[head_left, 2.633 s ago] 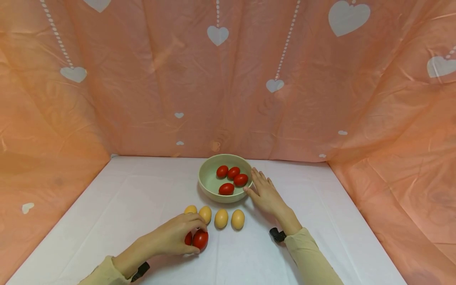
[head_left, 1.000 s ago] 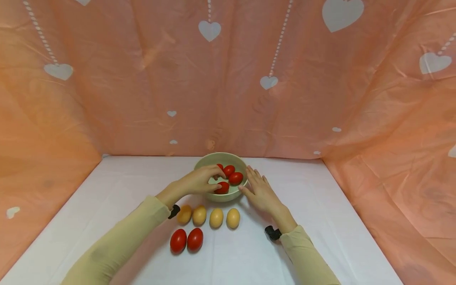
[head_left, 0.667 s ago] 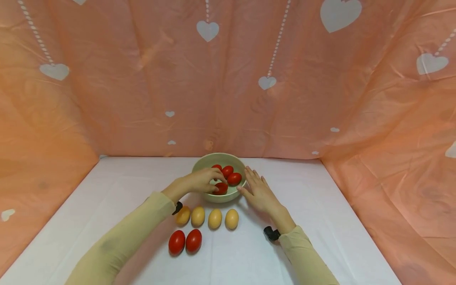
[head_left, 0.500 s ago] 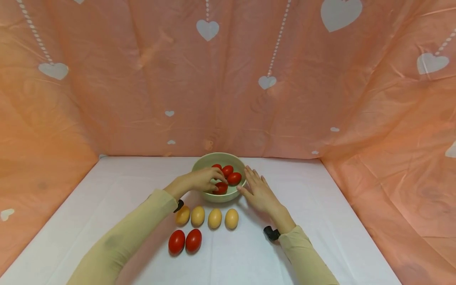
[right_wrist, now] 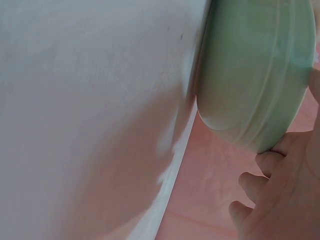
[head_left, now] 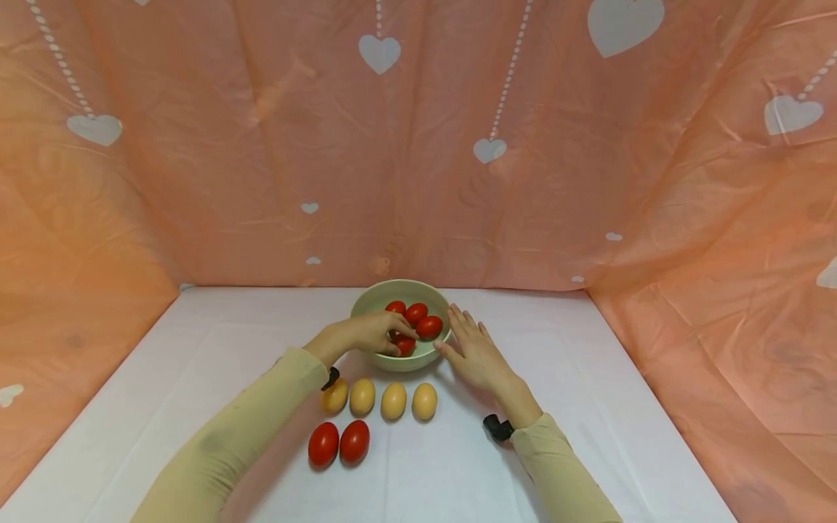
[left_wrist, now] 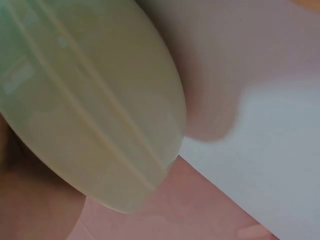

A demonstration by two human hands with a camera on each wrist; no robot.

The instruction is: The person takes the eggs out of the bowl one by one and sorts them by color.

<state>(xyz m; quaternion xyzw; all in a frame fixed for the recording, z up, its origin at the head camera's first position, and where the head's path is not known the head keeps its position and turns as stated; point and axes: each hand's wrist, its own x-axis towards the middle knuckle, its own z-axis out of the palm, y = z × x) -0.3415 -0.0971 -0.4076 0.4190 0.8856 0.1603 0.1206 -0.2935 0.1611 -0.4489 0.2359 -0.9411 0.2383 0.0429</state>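
In the head view a pale green bowl (head_left: 386, 290) stands near the back of the table with several glossy red eggs in it. My left hand (head_left: 366, 333) reaches over its near left rim. Thumb and fingers pinch the nearest red egg (head_left: 405, 346), which still lies inside the bowl. On the right my right hand (head_left: 480, 357) rests its straight fingers along the bowl's side, as the right wrist view also shows at the bowl's wall (right_wrist: 255, 75). Only the bowl's outside (left_wrist: 110, 100) shows in the left wrist view; the fingertips are hidden there.
Before the bowl lies a row of yellow eggs (head_left: 394, 402), the leftmost partly behind my left wrist camera (head_left: 332, 378). Two red eggs (head_left: 354, 442) sit side by side nearer me. A peach curtain (head_left: 418, 181) with hearts encloses the white table (head_left: 556, 349).
My left hand released a red egg on the table beside another, then moved forward into the bowl and closed on the nearest egg there. My right hand stays at the bowl.
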